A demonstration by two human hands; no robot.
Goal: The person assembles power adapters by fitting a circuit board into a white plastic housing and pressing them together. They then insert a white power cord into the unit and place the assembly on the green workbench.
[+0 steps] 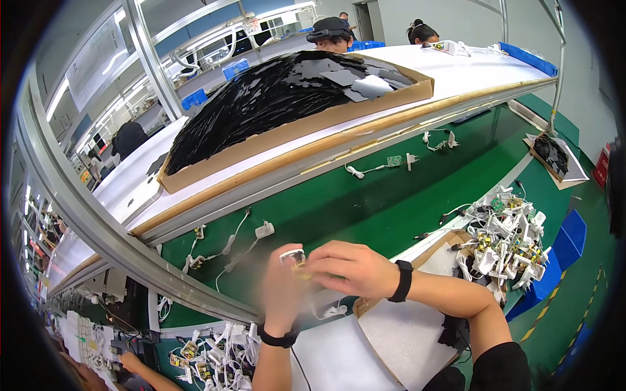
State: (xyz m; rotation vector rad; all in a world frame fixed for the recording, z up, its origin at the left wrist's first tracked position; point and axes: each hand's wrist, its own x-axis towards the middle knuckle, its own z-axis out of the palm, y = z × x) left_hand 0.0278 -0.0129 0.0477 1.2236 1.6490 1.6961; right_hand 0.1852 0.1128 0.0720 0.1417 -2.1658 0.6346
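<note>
In front of me, above the near edge of the green belt, my left hand (280, 293) is closed round a white charger housing (291, 255). This hand is smeared by motion. From the right, my right hand (349, 266) reaches across with its fingers pinched at the housing. A small circuit board with yellow parts (302, 268) shows between the two hands, partly covered by the right fingertips. A white cable (331, 312) hangs below them. Each of my wrists wears a black band.
Chargers with bared boards lie heaped at the right (512, 241), beside a blue bin (568, 240), and at the lower left (222, 355). Several more lie along the green belt (313, 202). A cardboard tray (287, 130) of black strips tops the far shelf. A metal post (85, 202) stands left, near another person's arm (140, 371).
</note>
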